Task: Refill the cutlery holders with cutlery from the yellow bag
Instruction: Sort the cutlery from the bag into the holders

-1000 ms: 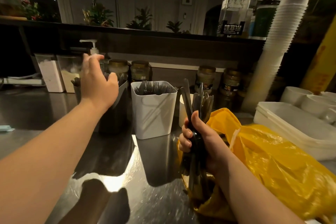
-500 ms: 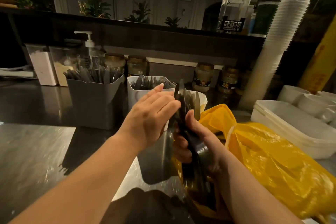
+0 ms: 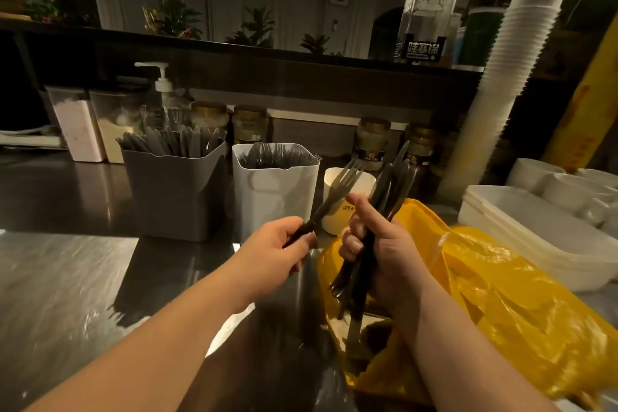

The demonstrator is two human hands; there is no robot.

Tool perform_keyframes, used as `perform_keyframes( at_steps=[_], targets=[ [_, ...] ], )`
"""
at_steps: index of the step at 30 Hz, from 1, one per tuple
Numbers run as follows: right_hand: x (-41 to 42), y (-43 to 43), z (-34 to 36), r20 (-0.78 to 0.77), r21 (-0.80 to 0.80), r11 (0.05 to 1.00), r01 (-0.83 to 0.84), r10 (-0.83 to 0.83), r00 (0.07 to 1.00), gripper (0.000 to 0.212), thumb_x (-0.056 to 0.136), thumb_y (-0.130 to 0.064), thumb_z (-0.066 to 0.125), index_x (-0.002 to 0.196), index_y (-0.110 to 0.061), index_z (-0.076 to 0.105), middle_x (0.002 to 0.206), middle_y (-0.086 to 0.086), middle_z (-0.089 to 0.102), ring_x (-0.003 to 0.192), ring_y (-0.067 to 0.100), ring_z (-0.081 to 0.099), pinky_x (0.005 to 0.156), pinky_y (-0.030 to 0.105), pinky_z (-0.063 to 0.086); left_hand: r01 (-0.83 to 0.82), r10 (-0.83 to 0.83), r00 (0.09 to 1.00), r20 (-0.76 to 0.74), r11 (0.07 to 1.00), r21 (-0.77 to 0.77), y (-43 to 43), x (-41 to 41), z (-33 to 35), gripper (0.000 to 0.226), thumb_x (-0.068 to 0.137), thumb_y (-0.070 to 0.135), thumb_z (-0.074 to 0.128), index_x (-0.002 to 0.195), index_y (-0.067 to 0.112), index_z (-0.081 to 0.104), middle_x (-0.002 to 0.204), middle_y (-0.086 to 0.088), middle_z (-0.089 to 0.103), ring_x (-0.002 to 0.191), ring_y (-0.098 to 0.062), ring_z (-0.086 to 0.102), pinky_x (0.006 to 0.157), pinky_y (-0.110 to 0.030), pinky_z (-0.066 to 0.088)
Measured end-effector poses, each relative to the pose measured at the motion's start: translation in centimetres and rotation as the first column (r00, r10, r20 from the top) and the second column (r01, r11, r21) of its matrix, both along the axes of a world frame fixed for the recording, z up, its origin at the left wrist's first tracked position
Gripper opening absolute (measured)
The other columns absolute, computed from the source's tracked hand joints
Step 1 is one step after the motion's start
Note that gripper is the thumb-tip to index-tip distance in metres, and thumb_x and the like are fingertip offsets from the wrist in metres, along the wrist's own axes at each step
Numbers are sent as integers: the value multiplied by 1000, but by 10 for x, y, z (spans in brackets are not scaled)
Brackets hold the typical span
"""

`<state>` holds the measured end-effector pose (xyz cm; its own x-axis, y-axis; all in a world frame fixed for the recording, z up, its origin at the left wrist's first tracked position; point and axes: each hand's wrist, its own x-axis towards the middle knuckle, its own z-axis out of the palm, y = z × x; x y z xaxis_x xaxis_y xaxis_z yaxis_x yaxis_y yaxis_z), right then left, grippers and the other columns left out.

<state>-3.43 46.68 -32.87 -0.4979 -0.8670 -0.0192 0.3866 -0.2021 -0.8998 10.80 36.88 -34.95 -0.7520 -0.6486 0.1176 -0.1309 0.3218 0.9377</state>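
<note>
Dark plastic cutlery bundle (image 3: 396,187): your right hand (image 3: 384,254) is clenched round its middle at centre frame, thumb up along the handles. The upper ends fan out above your fist; the lower ends point down into the bag's mouth.
Single dark plastic fork (image 3: 341,184): your left hand (image 3: 281,247) pinches its handle end, just left of the bundle. The tines tilt up and to the right, in front of the paper cup.
Crumpled yellow plastic bag (image 3: 501,294): it lies on the counter at lower right, under and behind your right forearm.
Grey square plastic holder (image 3: 174,191): left of centre, packed with dark knives standing upright.
White square plastic holder (image 3: 274,191): just beside the grey one on its right, filled with dark forks.
White paper cup (image 3: 334,221): right of the white holder, behind your hands.
Shiny steel counter (image 3: 67,278): fills the lower left and carries both holders.
Stacked white trays (image 3: 535,227): at the right edge, behind the bag.
Tall stack of white cups (image 3: 521,60): it leans up into the upper right.
</note>
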Motion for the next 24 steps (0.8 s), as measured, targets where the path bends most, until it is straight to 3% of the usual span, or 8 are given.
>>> perform_keyframes(
  at_steps=[2, 7, 12, 17, 21, 24],
  targets=[
    [-1, -3, -3, -36, 22, 997, 73, -72, 997, 54, 75, -38, 75, 112, -5, 53, 59, 2, 50, 47, 14, 48, 48, 25, 44, 4, -3, 1000, -30, 999, 43, 0, 0, 1, 11, 102, 24, 56, 103, 17, 65, 64, 6, 56, 57, -5, 52, 54, -18, 44],
    [-1, -5, -6, -83, 19, 997, 79, -77, 994, 50, 71, -37, 77, 100, -6, 50, 58, 3, 51, 48, 15, 49, 48, 26, 45, 0, 1, 999, -34, 1000, 12, 3, -1, -1, 10, 100, 26, 59, 101, 21, 67, 59, 13, 56, 58, -5, 54, 55, -15, 44],
    [4, -7, -5, -80, 56, 992, 114, -110, 991, 63, 70, -38, 78, 115, -1, 54, 64, 6, 52, 46, 15, 50, 45, 25, 45, -24, 24, 999, -28, 1000, -12, 9, -4, -2, 8, 100, 27, 58, 98, 23, 66, 58, 19, 57, 60, 0, 57, 57, -14, 45],
    [3, -7, -6, -82, 70, 987, 141, -136, 987, 59, 83, -32, 76, 125, 2, 53, 62, 6, 55, 45, 15, 51, 45, 25, 45, -19, 17, 999, -41, 999, -42, 10, -6, -2, 7, 102, 28, 53, 107, 25, 56, 68, 11, 58, 65, -6, 57, 64, -18, 49],
    [3, -6, -5, -64, 3, 994, 113, -112, 992, 56, 73, -38, 74, 112, -2, 56, 59, 4, 53, 45, 14, 48, 45, 25, 43, 86, -74, 993, -89, 987, 137, 15, -2, 4, 17, 105, 26, 45, 105, 16, 59, 66, 5, 57, 52, -4, 53, 50, -13, 42],
    [0, -5, -4, -15, -36, 992, 122, -123, 992, 33, 81, -36, 70, 91, -6, 60, 61, 3, 49, 47, 13, 45, 47, 25, 40, -48, 57, 985, -165, 997, 58, 10, -1, 2, 21, 106, 23, 46, 95, 19, 64, 80, 0, 59, 69, -11, 58, 60, -22, 47]
  ],
)
